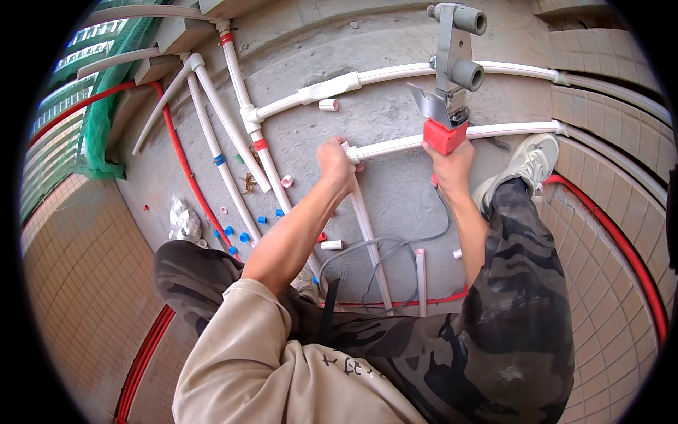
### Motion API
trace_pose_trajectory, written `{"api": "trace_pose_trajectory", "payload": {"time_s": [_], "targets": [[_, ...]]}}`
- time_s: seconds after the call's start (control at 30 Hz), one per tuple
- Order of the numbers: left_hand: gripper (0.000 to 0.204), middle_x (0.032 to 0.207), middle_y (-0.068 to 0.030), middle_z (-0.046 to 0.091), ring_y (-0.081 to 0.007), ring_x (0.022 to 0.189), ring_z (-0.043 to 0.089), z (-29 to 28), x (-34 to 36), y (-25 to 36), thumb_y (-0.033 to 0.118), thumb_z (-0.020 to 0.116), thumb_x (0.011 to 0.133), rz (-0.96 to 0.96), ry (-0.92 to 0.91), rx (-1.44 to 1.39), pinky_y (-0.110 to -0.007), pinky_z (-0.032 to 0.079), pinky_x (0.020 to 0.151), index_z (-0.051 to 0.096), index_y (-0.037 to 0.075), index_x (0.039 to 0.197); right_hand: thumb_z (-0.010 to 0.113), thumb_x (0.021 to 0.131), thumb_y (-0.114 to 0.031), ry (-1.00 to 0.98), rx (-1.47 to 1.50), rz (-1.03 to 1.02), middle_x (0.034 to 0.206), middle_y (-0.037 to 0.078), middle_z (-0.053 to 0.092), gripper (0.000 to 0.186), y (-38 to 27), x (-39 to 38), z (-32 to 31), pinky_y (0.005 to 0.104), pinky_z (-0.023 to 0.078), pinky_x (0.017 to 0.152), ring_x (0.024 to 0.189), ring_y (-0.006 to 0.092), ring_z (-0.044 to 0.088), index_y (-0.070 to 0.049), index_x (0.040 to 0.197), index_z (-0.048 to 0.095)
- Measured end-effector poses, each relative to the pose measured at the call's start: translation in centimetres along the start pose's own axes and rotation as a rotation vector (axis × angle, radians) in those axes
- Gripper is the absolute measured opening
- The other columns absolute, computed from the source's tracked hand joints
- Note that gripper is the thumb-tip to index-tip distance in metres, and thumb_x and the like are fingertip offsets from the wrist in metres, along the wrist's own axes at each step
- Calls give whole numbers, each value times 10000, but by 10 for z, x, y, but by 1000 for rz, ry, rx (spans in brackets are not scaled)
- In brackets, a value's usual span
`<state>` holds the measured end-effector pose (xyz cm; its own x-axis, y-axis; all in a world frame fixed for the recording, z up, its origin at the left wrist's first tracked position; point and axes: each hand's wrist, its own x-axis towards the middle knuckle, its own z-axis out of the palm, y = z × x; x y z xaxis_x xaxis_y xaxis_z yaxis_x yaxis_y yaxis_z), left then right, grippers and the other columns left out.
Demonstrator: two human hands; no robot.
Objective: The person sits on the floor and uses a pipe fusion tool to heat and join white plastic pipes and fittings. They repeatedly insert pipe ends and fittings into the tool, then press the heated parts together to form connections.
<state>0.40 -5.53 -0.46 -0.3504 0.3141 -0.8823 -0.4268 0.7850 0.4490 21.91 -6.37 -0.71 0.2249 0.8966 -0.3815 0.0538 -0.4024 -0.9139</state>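
Left hand: I've got the left hand (335,161) curled tight around a white fitting (352,153), smooth moulded plastic, at the end of a straight white pipe (388,147).
Right hand: and the right hand (450,164) is wrapped round a hot-socket pipe tool (446,136), boxy red plastic below, a flat metal plate above.
Tool head: two dull grey cylindrical sockets (468,75) jut from that plate, hollow-ended, a bent shiny sheet beside its base.
Floor: rough grey concrete (413,205), gritty; the fitting sits over its middle.
Floor's left side: small round blue caps (244,237), a crumpled clear bag (185,221), green mesh (106,134) at the upper-left corner.
Near edge: thin grey cable (367,244) looping loosely, a short white pipe piece (332,245) just beside.
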Motion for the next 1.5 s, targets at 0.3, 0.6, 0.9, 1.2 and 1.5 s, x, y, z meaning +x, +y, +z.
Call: {"api": "trace_pose_trajectory", "payload": {"time_s": [0.3, 0.6, 0.9, 1.2, 1.5], "targets": [[198, 739, -131, 526, -261, 539, 513, 2, 5, -3, 188, 402, 976, -32, -33, 17, -413, 418, 474, 509, 23, 961, 798, 776, -51, 15, -39, -7, 949, 88, 750, 269, 0, -1, 2, 310, 520, 801, 878, 147, 686, 19, 1021, 714], [194, 709, -129, 526, -270, 530, 515, 3, 5, -3, 205, 433, 955, -65, -43, 62, -414, 418, 476, 506, 44, 875, 804, 809, -55, 5, -116, 9, 788, 8, 663, 241, 3, -1, 0, 284, 435, 502, 601, 69, 554, 4, 1022, 705], [196, 710, -127, 543, -267, 532, 523, 4, 0, -4, 197, 427, 962, -54, -58, -3, -409, 435, 483, 511, 42, 877, 801, 803, -31, 14, -125, -3, 806, 20, 680, 258, 2, -1, 0, 283, 462, 549, 633, 79, 581, 10, 1045, 721], [181, 723, -118, 545, -248, 556, 520, 5, 0, -3, 186, 419, 963, -71, -77, -19, -388, 428, 495, 503, 42, 893, 813, 779, 3, -15, -140, -46, 949, 43, 725, 299, 0, -1, 0, 296, 516, 796, 855, 118, 655, 29, 1062, 719], [194, 736, -136, 529, -256, 550, 506, 6, 2, -4, 171, 406, 951, -76, -61, -43, -406, 417, 478, 508, 29, 868, 797, 759, -9, 26, -63, -28, 927, 80, 736, 266, 2, -3, 2, 310, 518, 808, 869, 143, 674, 27, 1007, 709]]}}
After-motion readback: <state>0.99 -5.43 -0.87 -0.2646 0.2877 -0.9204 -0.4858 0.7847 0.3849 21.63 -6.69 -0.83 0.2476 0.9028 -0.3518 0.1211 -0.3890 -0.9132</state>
